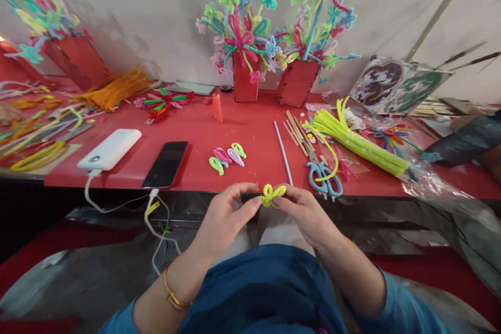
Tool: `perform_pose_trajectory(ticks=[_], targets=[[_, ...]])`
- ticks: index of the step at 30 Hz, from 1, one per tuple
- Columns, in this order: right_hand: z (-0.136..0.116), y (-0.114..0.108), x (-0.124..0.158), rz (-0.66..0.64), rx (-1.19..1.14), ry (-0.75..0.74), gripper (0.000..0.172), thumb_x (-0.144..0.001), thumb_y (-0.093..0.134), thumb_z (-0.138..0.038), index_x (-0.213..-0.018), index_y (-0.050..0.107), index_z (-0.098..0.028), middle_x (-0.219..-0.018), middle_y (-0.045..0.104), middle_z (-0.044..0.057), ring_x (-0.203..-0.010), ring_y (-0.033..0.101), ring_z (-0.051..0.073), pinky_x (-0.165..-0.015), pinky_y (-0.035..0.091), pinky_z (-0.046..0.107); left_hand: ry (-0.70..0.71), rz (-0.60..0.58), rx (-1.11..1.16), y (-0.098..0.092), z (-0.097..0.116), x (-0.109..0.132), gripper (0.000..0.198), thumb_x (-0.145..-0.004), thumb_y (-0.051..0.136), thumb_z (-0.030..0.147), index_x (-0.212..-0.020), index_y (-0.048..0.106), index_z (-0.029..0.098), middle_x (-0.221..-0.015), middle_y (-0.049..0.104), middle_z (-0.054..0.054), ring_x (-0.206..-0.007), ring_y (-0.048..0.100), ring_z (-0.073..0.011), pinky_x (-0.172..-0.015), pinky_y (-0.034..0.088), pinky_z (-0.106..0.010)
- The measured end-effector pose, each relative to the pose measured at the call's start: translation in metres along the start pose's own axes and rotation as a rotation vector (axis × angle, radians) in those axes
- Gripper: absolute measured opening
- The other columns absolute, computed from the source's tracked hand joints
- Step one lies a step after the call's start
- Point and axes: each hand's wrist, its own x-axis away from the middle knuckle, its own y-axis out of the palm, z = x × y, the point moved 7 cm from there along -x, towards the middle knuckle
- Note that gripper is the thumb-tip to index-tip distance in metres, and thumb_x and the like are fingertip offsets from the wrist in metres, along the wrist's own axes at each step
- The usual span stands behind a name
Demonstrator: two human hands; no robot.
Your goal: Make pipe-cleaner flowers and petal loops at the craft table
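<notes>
Between my two hands, just in front of the table's edge, is a small yellow pipe-cleaner flower (268, 196) with looped petals. The fingertips of my left hand (230, 214) pinch its left side. On its right side, the thumb and fingers of my right hand (305, 211) are closed on a petal. Beyond my hands lie several bent pipe-cleaner loops (223, 155) in green, pink and lilac. A straight pale lilac pipe cleaner (282, 151) lies on the table, and right of it are blue-handled scissors (324, 177) with a yellow pipe cleaner across them.
On the red table (250, 135) are a phone (166, 164) and a white power bank (110, 150), with cables hanging off the edge. A yellow pipe-cleaner bundle (364, 141) lies right. Red vases (246, 77) of pipe-cleaner flowers stand behind. At far right is another person's sleeve (465, 135).
</notes>
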Motion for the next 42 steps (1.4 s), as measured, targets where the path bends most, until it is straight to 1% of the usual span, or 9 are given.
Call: perform_pose_trajectory(ticks=[3, 7, 11, 17, 23, 26, 31, 36, 42], targets=[[-0.002, 0.002, 0.0, -0.025, 0.126, 0.019, 0.007, -0.071, 0.052, -0.021, -0.073, 0.057, -0.016, -0.068, 0.056, -0.001, -0.065, 0.052, 0.011, -0.062, 0.041, 0.024, -0.025, -0.149, -0.093, 0.011, -0.001, -0.003, 0.021, -0.069, 0.056, 0.027, -0.087, 0.065, 0.019, -0.074, 0.064, -0.004, -0.071, 0.055, -0.0185, -0.064, 0.04, -0.027], [-0.005, -0.002, -0.002, 0.016, 0.316, -0.017, 0.005, -0.07, 0.051, -0.017, -0.073, 0.055, -0.016, -0.068, 0.057, -0.001, -0.064, 0.053, 0.012, -0.06, 0.041, 0.023, -0.099, -0.198, -0.077, 0.017, -0.013, -0.006, 0.018, -0.07, 0.054, 0.027, -0.081, 0.066, 0.019, -0.066, 0.062, -0.001, -0.061, 0.053, -0.0156, -0.056, 0.037, -0.025], [-0.005, -0.002, -0.004, 0.015, 0.4, -0.046, 0.005, -0.07, 0.049, -0.016, -0.074, 0.053, -0.017, -0.068, 0.057, 0.0, -0.063, 0.053, 0.012, -0.059, 0.041, 0.023, -0.162, -0.201, 0.018, 0.022, -0.024, -0.007, 0.014, -0.068, 0.056, 0.028, -0.07, 0.064, 0.016, -0.061, 0.059, -0.001, -0.056, 0.049, -0.013, -0.053, 0.036, -0.024], [-0.002, -0.003, -0.005, 0.062, 0.524, -0.058, 0.01, -0.07, 0.046, -0.013, -0.072, 0.054, -0.018, -0.065, 0.058, -0.001, -0.062, 0.053, 0.012, -0.061, 0.042, 0.024, -0.197, -0.117, 0.101, 0.027, -0.039, -0.01, 0.01, -0.065, 0.057, 0.024, -0.061, 0.058, 0.015, -0.057, 0.057, 0.0, -0.053, 0.049, -0.0124, -0.052, 0.036, -0.024], [0.002, -0.007, -0.008, 0.001, 0.293, -0.018, 0.018, -0.076, 0.047, -0.025, -0.091, 0.054, -0.017, -0.08, 0.061, 0.003, -0.072, 0.056, 0.012, -0.065, 0.044, 0.025, -0.265, -0.098, 0.278, 0.026, -0.046, -0.012, 0.011, -0.065, 0.059, 0.024, -0.067, 0.061, 0.013, -0.061, 0.059, -0.002, -0.057, 0.051, -0.0122, -0.057, 0.038, -0.024], [0.003, -0.007, -0.006, -0.031, 0.275, 0.001, 0.018, -0.076, 0.049, -0.029, -0.086, 0.056, -0.016, -0.078, 0.061, 0.003, -0.07, 0.055, 0.012, -0.063, 0.043, 0.024, -0.278, -0.086, 0.349, 0.023, -0.042, -0.012, 0.011, -0.064, 0.061, 0.024, -0.065, 0.062, 0.014, -0.063, 0.06, -0.002, -0.06, 0.052, -0.0122, -0.061, 0.039, -0.025], [0.001, -0.004, -0.004, -0.023, 0.443, -0.005, 0.012, -0.074, 0.048, -0.022, -0.067, 0.055, -0.016, -0.06, 0.055, -0.001, -0.056, 0.049, 0.01, -0.052, 0.038, 0.021, -0.29, -0.154, 0.331, 0.027, -0.037, -0.009, 0.012, -0.067, 0.06, 0.027, -0.069, 0.062, 0.015, -0.061, 0.058, -0.001, -0.059, 0.05, -0.0117, -0.057, 0.036, -0.023], [-0.003, -0.004, -0.002, 0.017, 0.603, -0.064, 0.011, -0.073, 0.047, -0.019, -0.067, 0.056, -0.017, -0.057, 0.054, -0.002, -0.051, 0.046, 0.009, -0.05, 0.035, 0.021, -0.26, -0.165, 0.275, 0.027, -0.033, -0.008, 0.014, -0.068, 0.057, 0.027, -0.063, 0.06, 0.015, -0.057, 0.051, 0.002, -0.053, 0.042, -0.0087, -0.051, 0.031, -0.021], [-0.01, 0.001, 0.002, 0.039, 0.848, -0.198, 0.012, -0.073, 0.046, -0.017, -0.07, 0.058, -0.019, -0.06, 0.057, -0.001, -0.055, 0.05, 0.01, -0.052, 0.036, 0.02, -0.245, -0.183, 0.237, 0.03, -0.037, -0.009, 0.013, -0.067, 0.056, 0.025, -0.061, 0.057, 0.014, -0.056, 0.049, 0.003, -0.054, 0.041, -0.0092, -0.051, 0.029, -0.022]])
